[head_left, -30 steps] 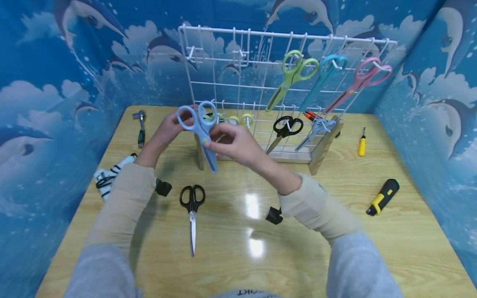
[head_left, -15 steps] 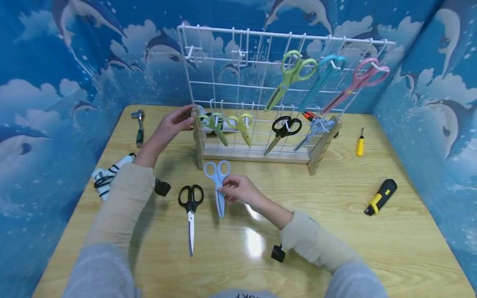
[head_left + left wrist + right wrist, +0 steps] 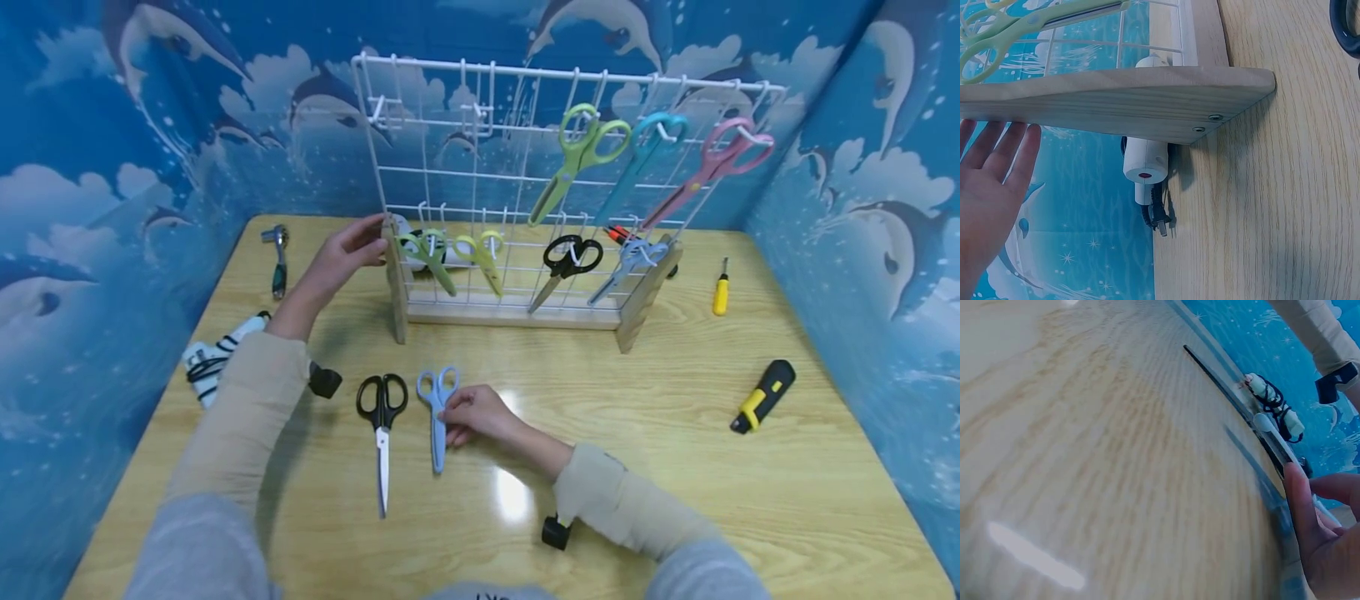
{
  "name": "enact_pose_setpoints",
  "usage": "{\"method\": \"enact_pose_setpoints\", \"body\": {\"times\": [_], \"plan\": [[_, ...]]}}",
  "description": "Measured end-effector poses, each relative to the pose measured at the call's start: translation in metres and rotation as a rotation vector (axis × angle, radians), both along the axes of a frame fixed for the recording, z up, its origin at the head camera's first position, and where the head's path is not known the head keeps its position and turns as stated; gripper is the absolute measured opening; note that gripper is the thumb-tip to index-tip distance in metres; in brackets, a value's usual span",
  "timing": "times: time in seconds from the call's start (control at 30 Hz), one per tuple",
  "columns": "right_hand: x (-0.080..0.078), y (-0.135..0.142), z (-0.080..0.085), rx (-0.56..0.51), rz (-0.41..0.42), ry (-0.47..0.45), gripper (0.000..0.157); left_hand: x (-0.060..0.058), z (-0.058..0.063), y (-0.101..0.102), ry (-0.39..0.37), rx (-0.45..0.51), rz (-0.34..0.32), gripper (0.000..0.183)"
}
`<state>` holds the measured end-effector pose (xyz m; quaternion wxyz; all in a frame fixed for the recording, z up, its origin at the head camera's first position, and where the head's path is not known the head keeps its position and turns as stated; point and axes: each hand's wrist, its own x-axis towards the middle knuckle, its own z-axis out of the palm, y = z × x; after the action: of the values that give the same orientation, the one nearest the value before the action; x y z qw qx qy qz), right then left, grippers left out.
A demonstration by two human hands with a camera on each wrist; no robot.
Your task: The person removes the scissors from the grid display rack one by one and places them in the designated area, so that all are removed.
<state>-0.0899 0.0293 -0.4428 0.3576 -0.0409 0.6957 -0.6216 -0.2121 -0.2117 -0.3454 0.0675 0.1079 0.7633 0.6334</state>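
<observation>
Pinching the blue scissors point(image 3: 438, 446) between thumb and fingers, the right hand point(image 3: 480, 412) holds them low over the table point(image 3: 637, 433), blades together and pointing towards the person. In the right wrist view their tip is off the wood (the shadow lies apart from it). The long scissors point(image 3: 382, 435) lie just to their left, blades the same way. The left hand point(image 3: 341, 254) grips nothing; its fingers are straight, at the left post point(image 3: 397, 287) of the rack point(image 3: 517, 315). There hang 7 pairs: green point(image 3: 575, 160), teal point(image 3: 634, 165) and pink point(image 3: 707, 171) above; light green point(image 3: 441, 272), yellow point(image 3: 487, 267), black point(image 3: 564, 267) and pale blue point(image 3: 627, 263) below. A white device point(image 3: 1145, 159) with a plug lies behind. The ratchet point(image 3: 280, 258) lies at far left, the screwdriver point(image 3: 722, 293) and cutter point(image 3: 762, 396) at right.
</observation>
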Motion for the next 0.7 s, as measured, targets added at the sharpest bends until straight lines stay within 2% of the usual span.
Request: {"method": "enact_pose_setpoints", "body": {"times": [0.17, 0.7], "plan": [[0.002, -0.009, -0.005, 0.068, -0.043, -0.040, 0.011, 0.000, 0.000, 0.000, 0.008, 0.006, 0.002, 0.054], [0.004, -0.023, -0.014, 0.115, -0.043, 0.019, 0.008, 0.001, 0.000, 0.002, 0.002, -0.007, 0.016, 0.054]]}}
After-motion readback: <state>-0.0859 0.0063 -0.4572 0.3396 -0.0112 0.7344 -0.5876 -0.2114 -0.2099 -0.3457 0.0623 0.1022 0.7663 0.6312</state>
